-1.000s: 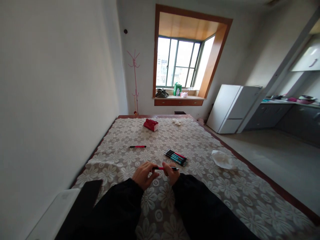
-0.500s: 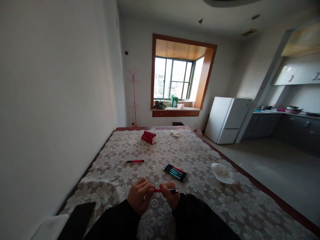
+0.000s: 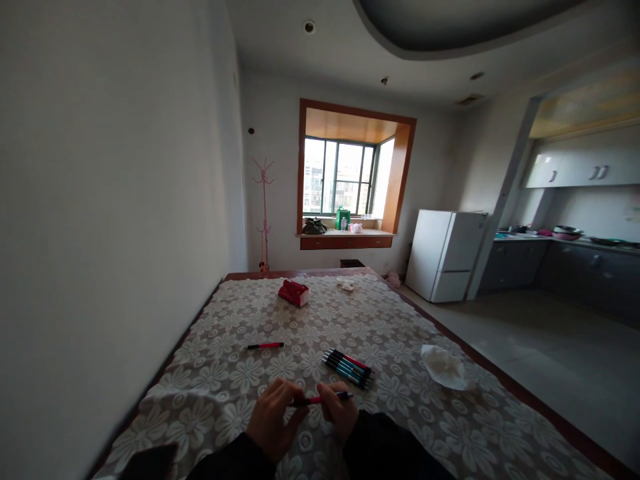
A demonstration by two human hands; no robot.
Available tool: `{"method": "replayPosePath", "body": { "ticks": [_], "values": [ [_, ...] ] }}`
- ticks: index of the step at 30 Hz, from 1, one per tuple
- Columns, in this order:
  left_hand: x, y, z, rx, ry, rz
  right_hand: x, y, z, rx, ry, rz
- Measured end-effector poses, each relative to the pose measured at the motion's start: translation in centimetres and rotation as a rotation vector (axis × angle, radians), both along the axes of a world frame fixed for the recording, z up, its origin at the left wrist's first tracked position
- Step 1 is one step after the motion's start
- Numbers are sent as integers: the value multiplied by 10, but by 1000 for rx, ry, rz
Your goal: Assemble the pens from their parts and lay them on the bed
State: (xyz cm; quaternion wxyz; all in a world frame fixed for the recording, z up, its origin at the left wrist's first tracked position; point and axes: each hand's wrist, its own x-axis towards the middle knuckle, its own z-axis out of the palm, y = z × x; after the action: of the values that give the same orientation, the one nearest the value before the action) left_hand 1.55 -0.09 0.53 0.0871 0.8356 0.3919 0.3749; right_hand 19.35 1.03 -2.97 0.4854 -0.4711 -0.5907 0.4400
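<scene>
A red pen with black ends [image 3: 314,400] lies crosswise between my two hands, just above the patterned tablecloth. My right hand [image 3: 340,408] is closed around its right part, and the dark tip sticks out past the fingers. At the other end, the bent fingers of my left hand [image 3: 274,417] are on the pen, with the thumb a little apart below. Beyond my right hand lies a row of several pens [image 3: 347,368], teal, black and red. A single red and black pen [image 3: 266,345] rests ahead of my left hand.
A red tissue pack [image 3: 294,293] and a crumpled white scrap [image 3: 346,285] lie toward the table's far end. White crumpled plastic [image 3: 444,368] is at the right. A dark flat object [image 3: 150,461] sits at the near left. The wall [image 3: 125,233] borders the table's left side.
The head view has tilted up, so the table sits lower in the picture. My left thumb has come away from the fingers, showing more of the pen's left end. My right hand keeps its grip.
</scene>
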Motion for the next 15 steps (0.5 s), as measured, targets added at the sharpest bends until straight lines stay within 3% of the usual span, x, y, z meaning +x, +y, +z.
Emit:
{"method": "replayPosePath", "body": {
  "ticks": [6, 15],
  "values": [
    [1, 3, -2, 11, -32, -14, -1, 3, -7, -20, 14, -55],
    [-2, 4, -10, 48, -37, -21, -2, 4, -4, -53, -52, -83]
  ]
}}
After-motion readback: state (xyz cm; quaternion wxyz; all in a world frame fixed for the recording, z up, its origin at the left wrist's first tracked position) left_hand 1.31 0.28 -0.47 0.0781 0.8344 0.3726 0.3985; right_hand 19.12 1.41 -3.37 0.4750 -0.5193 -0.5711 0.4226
